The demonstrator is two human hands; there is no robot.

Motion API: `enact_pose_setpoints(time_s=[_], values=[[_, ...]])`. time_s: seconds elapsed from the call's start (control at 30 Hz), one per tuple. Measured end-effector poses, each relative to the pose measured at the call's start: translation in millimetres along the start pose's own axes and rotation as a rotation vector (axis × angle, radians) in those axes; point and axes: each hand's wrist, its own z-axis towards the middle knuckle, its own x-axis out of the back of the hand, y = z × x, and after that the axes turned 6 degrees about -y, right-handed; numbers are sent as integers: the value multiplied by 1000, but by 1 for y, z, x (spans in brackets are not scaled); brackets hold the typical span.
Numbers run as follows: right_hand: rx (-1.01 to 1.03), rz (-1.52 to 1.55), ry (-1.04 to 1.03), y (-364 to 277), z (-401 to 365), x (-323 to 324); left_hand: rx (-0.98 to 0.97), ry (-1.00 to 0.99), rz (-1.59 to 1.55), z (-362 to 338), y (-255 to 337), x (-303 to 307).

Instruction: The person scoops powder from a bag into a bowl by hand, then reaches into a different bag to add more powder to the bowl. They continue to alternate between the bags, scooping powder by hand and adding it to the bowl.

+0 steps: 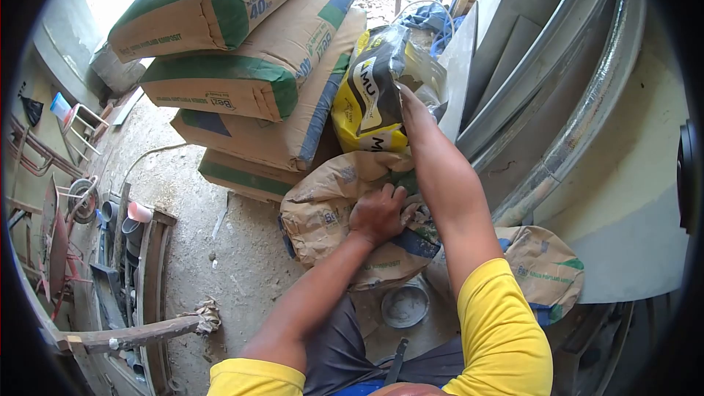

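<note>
My left hand [378, 214] is closed in a fist on the crumpled top of an opened brown paper cement bag [317, 205] in front of me. My right forearm [445, 169] reaches forward past that bag to a yellow and black plastic sack marked MU [367, 95]. The right wrist is at the sack's open mouth, and the fingers are hidden inside or behind it. A round metal bowl [405, 305] with grey residue sits on the floor between my legs.
Full cement bags [242, 44] are stacked at the front left. Another paper bag [543, 268] lies at right, beside curved grey panels [557, 117]. A wooden beam [147, 334], a wheelbarrow [55, 238] and a stool [81, 125] stand on the left.
</note>
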Motion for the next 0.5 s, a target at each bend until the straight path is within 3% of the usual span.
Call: enact_pose_setpoints(time_s=[0.1, 0.17, 0.27, 0.43, 0.5], values=[[38, 34, 31, -8, -5, -3, -9, 2, -9, -1, 0, -1], [-116, 41, 62, -14, 24, 3, -12, -2, -17, -1, 0, 0], [-108, 142, 26, -9, 65, 33, -3, -6, 2, -1, 2, -1], [-145, 215, 27, -63, 5, 23, 21, -20, 51, -2, 3, 0], [-153, 317, -109, -78, -9, 31, 18, -10, 54, -2, 3, 0]])
